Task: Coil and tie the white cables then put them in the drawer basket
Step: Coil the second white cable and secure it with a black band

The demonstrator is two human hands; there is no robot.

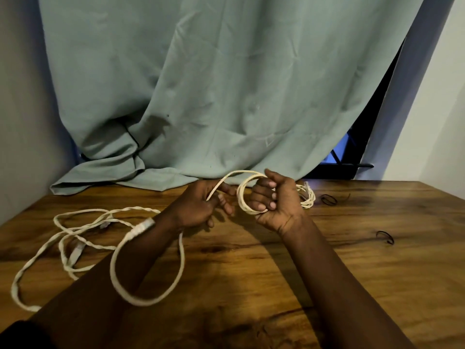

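Note:
My right hand (275, 202) is closed around a small coil of white cable (243, 199), held above the wooden table. From that coil one strand arcs left into my left hand (201, 205), which pinches it between thumb and fingers. The free length drops in a big loop (148, 299) under my left forearm, ending in a plug (141, 229). More loose white cable (63, 238) lies tangled on the table at the left. Behind my right hand rests another coiled white cable (308, 197). No drawer basket is in view.
The wooden table (251, 273) fills the foreground. Two black hair ties lie at the right: a far one (329, 199) and a near one (385, 236). A green curtain (201, 96) hangs behind and spills onto the table's back edge. Walls close both sides.

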